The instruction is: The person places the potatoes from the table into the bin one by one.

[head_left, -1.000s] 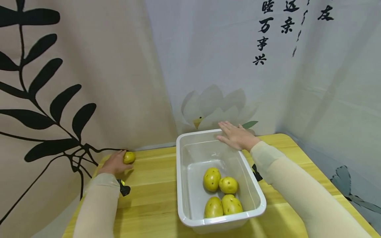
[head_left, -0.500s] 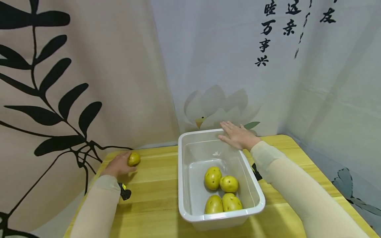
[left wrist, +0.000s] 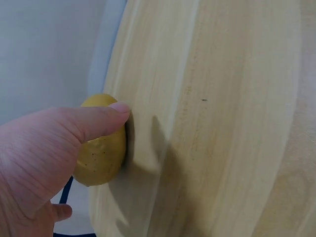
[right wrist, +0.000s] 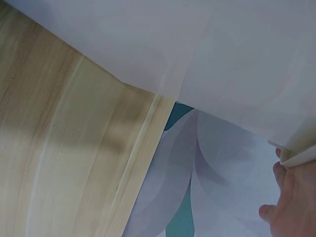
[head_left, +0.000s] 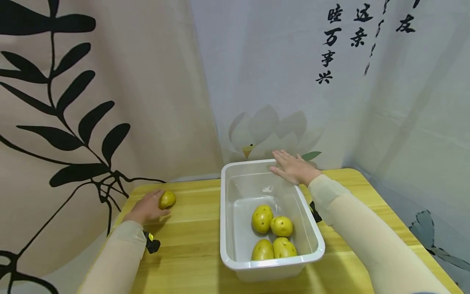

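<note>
In the head view my left hand [head_left: 148, 208] is at the back left of the table, holding a yellow potato [head_left: 168, 199]. The left wrist view shows the thumb [left wrist: 101, 121] lying across this dimpled potato [left wrist: 100, 155]; the other fingers are mostly hidden behind it. My right hand [head_left: 292, 168] rests on the far right corner of a white plastic bin [head_left: 225, 212], fingers stretched out over the rim. Several more potatoes [head_left: 262, 219] lie on the bin's floor, toward its near right part. In the right wrist view my right hand [right wrist: 296, 202] shows at the bin's rim.
The light wooden table [head_left: 191, 228] carries the bin right of its middle. A printed cloth backdrop [head_left: 154, 81] hangs close along the table's back edge, and another cloth side [head_left: 415, 122] stands at the right. Each wrist wears a small black device.
The left hand has drawn the potato slightly away from the table's back edge, toward the front. The right hand stays on the bin's corner. The head view has shifted a little.
</note>
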`<act>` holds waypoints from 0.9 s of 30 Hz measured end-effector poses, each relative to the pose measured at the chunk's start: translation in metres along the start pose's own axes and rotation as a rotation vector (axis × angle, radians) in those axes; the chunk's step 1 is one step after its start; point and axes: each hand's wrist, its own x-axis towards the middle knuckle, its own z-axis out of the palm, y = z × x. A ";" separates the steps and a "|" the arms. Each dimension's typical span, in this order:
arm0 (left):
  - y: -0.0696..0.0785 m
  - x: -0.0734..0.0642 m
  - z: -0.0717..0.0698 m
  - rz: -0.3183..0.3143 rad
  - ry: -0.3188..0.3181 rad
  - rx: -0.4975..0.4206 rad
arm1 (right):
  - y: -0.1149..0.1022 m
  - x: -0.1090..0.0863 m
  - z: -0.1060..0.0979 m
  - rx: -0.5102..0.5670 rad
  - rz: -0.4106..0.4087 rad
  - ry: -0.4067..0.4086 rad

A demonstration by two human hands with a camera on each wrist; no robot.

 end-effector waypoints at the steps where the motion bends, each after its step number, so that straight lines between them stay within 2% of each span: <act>1: -0.001 0.000 0.001 0.001 -0.001 -0.001 | 0.000 0.000 0.000 0.001 0.003 0.000; 6: -0.001 -0.005 0.006 0.008 0.008 0.020 | 0.000 -0.002 0.000 0.007 -0.004 0.017; 15: 0.004 -0.017 0.006 0.040 0.041 0.045 | 0.002 0.002 0.001 -0.022 -0.005 0.022; 20: 0.001 -0.016 0.007 0.034 0.051 0.026 | 0.003 0.002 0.002 -0.021 -0.011 0.024; 27: -0.012 -0.009 0.010 0.013 0.064 -0.028 | 0.000 -0.001 0.002 -0.007 -0.011 0.016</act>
